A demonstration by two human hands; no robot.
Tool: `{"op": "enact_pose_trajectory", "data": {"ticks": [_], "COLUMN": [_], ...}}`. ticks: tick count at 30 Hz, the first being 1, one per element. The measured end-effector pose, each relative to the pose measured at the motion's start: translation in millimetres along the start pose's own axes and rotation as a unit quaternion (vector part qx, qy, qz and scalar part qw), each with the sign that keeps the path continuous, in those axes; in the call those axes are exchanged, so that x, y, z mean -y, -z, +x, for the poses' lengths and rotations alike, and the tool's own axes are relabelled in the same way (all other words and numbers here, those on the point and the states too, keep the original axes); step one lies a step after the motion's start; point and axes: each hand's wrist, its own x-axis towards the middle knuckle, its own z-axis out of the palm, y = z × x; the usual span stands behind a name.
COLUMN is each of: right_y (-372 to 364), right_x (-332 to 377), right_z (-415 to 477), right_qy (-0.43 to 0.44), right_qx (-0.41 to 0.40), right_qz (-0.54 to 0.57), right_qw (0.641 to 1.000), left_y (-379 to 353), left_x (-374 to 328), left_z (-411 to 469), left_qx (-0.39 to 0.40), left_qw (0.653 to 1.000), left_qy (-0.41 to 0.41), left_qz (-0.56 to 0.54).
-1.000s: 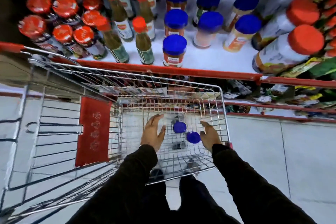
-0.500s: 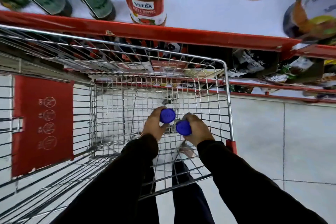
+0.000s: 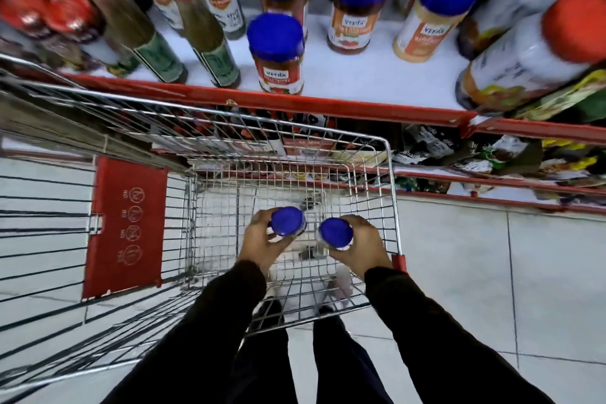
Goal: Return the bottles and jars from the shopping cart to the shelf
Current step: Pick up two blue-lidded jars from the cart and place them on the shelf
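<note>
**Both hands on blue-capped jars inside the cart**

You are looking straight down at a wire shopping cart (image 3: 390, 180) parked against the red front edge of a white shelf (image 3: 377, 82). The cart's near right corner has a red cap, and a red flap (image 3: 126, 226) with round symbols hangs on its left side. Pale floor tiles (image 3: 492, 272) lie to the right of the cart.

On the shelf, big red-lidded jars (image 3: 524, 62) lean at the right end. Tall green bottles (image 3: 203, 33) with red caps stand toward the left end, with a blurred cluster of red-lidded jars beyond them at the far left. Between these sit blue-capped shelf jars: one with a red label (image 3: 278, 56) close to the front edge, an orange-labelled one (image 3: 352, 21) further back, and a pale one (image 3: 433, 23) to its right. A lower shelf holds packets, too blurred to read.

Your black sleeves (image 3: 426, 321) reach into the cart's near end. Your left hand (image 3: 262, 243) is wrapped around the left jar (image 3: 286, 221), fingers curled below its blue cap. Your right hand (image 3: 360, 246) is closed around the right jar (image 3: 335, 232) in the same way. The two jars are upright, side by side with a small gap, near the cart's near right corner. You cannot tell whether they rest on the wire bottom or are lifted off it.
</note>
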Motion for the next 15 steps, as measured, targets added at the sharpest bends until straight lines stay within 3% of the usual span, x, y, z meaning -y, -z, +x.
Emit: {"op": "enact_pose_trajectory", "data": {"ticks": [4,15], "right_y": [25.8,124.6], "right_x": [24.6,77.8], "right_z": [-22.6,-52.0], "right_qy": [0.015,0.121], "right_qx": [-0.034,-0.136], "right_qz": [0.042,0.110], "right_qw": [0.998,0.977], "left_y": [20.5,39.8], "left_x": [-38.7,-151.7], "left_z": [-26.0,-65.5], "left_qx": [-0.021,-0.069], "left_qw": [0.998,0.986], "left_qy": [-0.049,-0.135], "left_qz": [0.017,-0.075]}}
